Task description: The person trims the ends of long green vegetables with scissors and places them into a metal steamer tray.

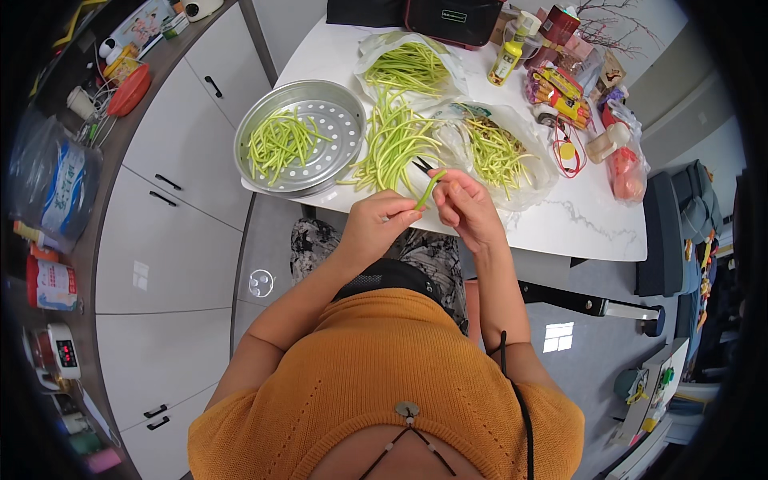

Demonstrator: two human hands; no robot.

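Observation:
Between my hands a short green vegetable stem (pixel 430 190) is held at a slant, its kind not certain. The fingers and thumb of my left hand (pixel 382 224) pinch its lower end. Near its upper end my right hand (pixel 470 210) is closed, with a dark two-pointed tool (pixel 423 165) showing at its fingertips; its rest is hidden. Just beyond lies a loose heap of long stems (pixel 396 140) on the table. To the left, a round metal pan with a perforated bottom (pixel 340 132) contains shorter stem pieces (pixel 280 144).
On the white marbled table (pixel 588 220), one clear bag (pixel 376 48) has whole stems, another (pixel 532 172) has scraps. Farther right stand a yellow bottle (pixel 504 64), packaged snacks (pixel 556 96) and a red cord (pixel 570 160). A cabinet (pixel 168 256) lines the left.

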